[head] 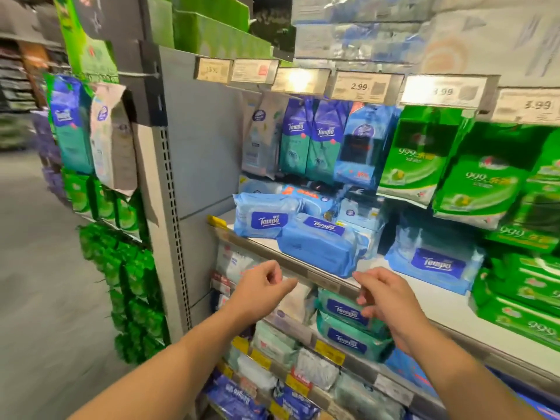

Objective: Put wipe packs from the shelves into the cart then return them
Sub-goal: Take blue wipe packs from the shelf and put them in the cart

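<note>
Both hands, left and right, empty and loosely curled, just below the blue wipe pack

Bright overhead light, glare on price tags; motion blur & fisheye warp at edges.

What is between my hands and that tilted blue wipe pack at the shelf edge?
Nothing visible. Both the left hand and right hand are empty, just below the blue wipe pack, which juts over the shelf edge.
</note>
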